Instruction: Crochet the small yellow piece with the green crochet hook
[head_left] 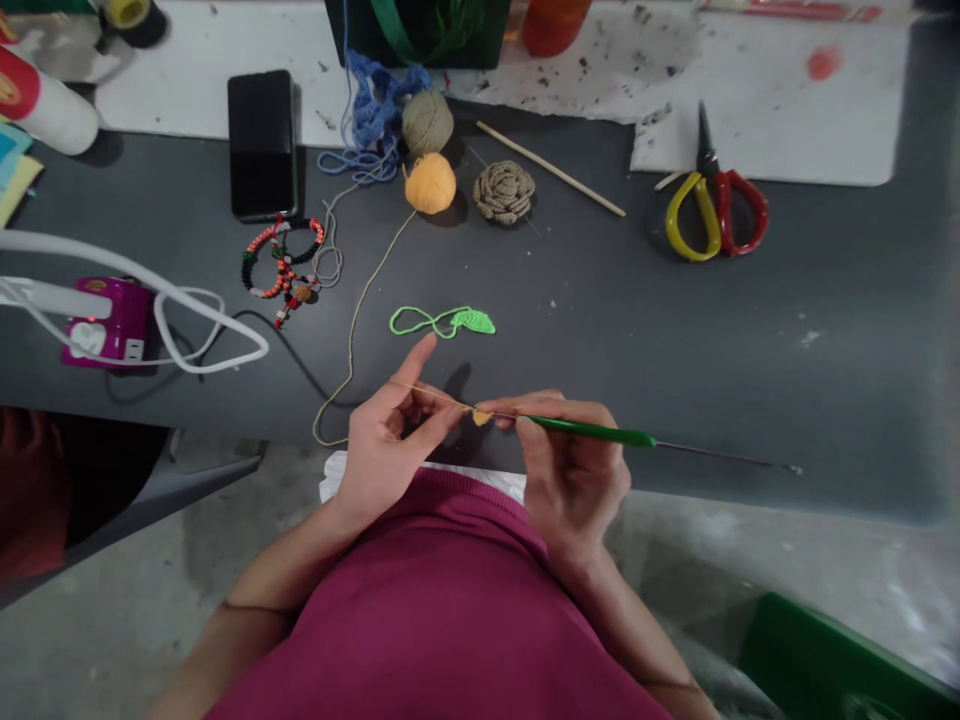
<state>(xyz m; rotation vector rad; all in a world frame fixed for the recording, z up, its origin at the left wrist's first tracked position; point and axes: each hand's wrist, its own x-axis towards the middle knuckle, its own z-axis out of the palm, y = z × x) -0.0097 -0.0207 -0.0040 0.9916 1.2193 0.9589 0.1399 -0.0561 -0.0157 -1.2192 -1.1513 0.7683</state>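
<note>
My left hand pinches a strand of pale yellow yarn and a tiny yellow crocheted piece between its fingertips. My right hand grips a green-handled crochet hook, whose tip meets that piece. The strand runs across the dark grey table to a yellow yarn ball. Just beyond my hands lies a bright green crocheted leaf with a loop of green yarn.
Farther back lie a tan yarn ball, a crocheted rose, blue yarn, a wooden stick, yellow-and-red scissors, a black phone, beaded bracelets and a magenta power strip with white cable.
</note>
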